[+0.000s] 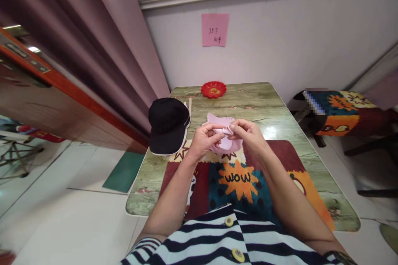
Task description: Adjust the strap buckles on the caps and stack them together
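Note:
Both hands are raised over the table's middle, fingertips close together at a soft pink item that looks like a cap (228, 144). My left hand (207, 137) pinches a narrow pink strip of it between thumb and fingers. From the other side, my right hand (245, 131) grips the same strip close to its end. The pink body hangs below and behind the fingers, one pointed corner up at the left; the hands partly hide it. A black cap (168, 122) with a pale brim edge lies at the table's left side, apart from my left hand.
A red scalloped dish (214, 90) stands at the table's (248, 95) far edge. Under my arms lies a colourful "WOW" mat (214, 182). A pink note (215, 30) is on the wall. Left is a curtain (124, 29); at right, another patterned surface (345, 107).

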`<control>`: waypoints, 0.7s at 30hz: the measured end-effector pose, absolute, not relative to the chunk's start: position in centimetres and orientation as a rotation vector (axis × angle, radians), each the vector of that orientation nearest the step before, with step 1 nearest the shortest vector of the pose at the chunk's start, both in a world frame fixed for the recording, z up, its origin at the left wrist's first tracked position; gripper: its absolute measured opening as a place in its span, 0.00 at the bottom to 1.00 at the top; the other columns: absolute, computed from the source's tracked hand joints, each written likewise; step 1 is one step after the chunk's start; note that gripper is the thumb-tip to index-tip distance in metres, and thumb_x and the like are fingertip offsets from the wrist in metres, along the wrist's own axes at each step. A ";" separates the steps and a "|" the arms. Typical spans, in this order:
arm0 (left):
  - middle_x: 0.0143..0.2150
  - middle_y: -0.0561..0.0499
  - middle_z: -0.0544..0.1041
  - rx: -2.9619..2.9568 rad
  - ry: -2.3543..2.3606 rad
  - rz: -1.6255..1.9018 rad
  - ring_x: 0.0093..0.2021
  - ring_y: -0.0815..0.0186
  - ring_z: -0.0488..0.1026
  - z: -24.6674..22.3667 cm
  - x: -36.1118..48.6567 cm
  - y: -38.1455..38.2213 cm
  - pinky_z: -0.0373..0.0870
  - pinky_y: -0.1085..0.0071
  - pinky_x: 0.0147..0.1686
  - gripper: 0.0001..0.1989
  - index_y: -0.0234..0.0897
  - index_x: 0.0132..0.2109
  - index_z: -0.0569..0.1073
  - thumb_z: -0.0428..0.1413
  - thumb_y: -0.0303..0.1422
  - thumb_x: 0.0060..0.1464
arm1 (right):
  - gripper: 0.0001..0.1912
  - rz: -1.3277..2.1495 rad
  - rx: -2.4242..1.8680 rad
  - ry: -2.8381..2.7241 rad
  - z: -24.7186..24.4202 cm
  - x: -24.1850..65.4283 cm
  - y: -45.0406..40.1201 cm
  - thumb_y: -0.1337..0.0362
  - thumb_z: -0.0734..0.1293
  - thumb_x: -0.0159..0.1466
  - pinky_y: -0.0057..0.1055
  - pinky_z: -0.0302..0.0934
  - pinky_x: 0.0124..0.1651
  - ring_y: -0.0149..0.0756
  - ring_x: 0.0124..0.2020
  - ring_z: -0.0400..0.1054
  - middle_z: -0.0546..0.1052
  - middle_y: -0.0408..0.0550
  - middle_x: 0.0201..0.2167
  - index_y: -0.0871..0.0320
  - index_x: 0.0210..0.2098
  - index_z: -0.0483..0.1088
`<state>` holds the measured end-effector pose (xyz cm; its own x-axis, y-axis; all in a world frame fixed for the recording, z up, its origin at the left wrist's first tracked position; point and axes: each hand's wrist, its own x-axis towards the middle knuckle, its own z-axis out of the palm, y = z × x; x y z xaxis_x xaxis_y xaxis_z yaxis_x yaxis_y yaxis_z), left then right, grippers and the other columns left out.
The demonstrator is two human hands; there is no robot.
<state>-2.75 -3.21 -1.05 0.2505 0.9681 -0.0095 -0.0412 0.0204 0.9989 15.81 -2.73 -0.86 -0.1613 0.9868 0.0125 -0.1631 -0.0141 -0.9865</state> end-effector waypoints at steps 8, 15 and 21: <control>0.25 0.53 0.75 1.485 1.066 1.060 0.22 0.69 0.73 -1.0 -2.5 -3.1 0.69 0.74 0.24 0.16 0.34 0.45 0.80 0.66 0.38 0.51 | 0.16 1.285 -1.140 -1.315 -0.6 15.8 -2.6 0.52 0.75 0.55 0.32 0.72 0.33 0.36 0.27 0.75 0.78 0.46 0.23 0.57 0.27 0.73; 0.33 0.50 0.77 1.593 1.079 1.055 0.27 0.68 0.76 -1.1 -2.2 -3.0 0.71 0.73 0.27 0.13 0.36 0.45 0.80 0.64 0.36 0.52 | 0.10 1.231 -1.185 -1.392 -0.8 16.0 -2.6 0.57 0.73 0.57 0.33 0.70 0.33 0.37 0.27 0.75 0.78 0.46 0.25 0.57 0.28 0.72; 0.36 0.50 0.76 1.612 1.062 1.066 0.25 0.70 0.75 -1.1 -2.2 -3.1 0.71 0.74 0.26 0.14 0.36 0.45 0.80 0.65 0.38 0.53 | 0.13 1.228 -1.150 -1.470 -0.2 16.3 -2.7 0.55 0.74 0.56 0.33 0.69 0.32 0.37 0.26 0.73 0.77 0.45 0.23 0.56 0.26 0.71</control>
